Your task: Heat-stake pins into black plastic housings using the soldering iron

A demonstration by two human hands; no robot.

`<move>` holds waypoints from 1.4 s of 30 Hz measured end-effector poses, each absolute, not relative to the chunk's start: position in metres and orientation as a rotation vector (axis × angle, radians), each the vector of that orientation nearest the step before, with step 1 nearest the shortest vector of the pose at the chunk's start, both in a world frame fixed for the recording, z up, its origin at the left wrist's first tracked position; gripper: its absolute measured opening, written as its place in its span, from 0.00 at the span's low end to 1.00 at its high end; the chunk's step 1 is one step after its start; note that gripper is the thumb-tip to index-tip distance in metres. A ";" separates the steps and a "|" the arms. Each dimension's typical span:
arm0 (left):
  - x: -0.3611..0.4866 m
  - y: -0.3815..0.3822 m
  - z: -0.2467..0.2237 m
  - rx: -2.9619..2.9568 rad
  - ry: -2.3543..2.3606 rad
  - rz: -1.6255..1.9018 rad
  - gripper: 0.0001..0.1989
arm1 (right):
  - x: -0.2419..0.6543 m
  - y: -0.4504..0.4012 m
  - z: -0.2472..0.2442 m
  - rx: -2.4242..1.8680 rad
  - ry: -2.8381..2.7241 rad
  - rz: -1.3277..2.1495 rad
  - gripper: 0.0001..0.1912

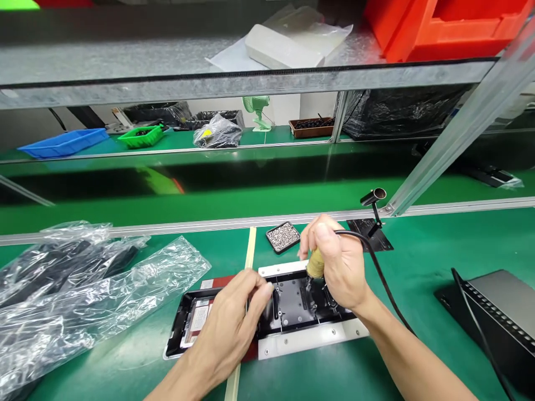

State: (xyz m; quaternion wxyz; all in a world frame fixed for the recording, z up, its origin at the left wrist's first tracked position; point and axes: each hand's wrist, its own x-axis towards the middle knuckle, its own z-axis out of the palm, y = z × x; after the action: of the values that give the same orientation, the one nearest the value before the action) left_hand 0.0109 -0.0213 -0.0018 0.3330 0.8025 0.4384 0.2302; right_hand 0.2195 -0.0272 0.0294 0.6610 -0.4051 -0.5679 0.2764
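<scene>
My right hand (338,262) is wrapped round a soldering iron (315,264) with a yellowish handle, its cable leaving over the top. The iron points down into a long black plastic housing (295,301) with ribs and small posts inside. White strips with small round holes (309,338) run along both long sides of the housing. Over its left part, my left hand (234,312) has thumb and forefinger pressed together; whatever they may hold is hidden. A small black tray of tiny silvery metal pieces (283,237) lies just behind the housing.
Clear plastic bags (104,306) with dark parts lie at left. A black stand with a metal tube (373,196) stands behind my right hand. Black panels (497,312) and a loose cable are at right. A metal shelf (167,83) crosses above, with a slanting post (451,128) at right.
</scene>
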 end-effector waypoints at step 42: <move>0.139 0.001 0.049 1.535 0.815 1.223 0.33 | 0.234 -0.033 0.060 -1.229 -1.756 0.330 0.12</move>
State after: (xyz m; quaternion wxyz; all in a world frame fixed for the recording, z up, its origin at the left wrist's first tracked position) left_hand 0.1391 0.0010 0.0493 0.4866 0.6311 0.3348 0.5028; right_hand 0.2336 -0.0325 0.0600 0.4674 -0.5008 -0.7159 0.1346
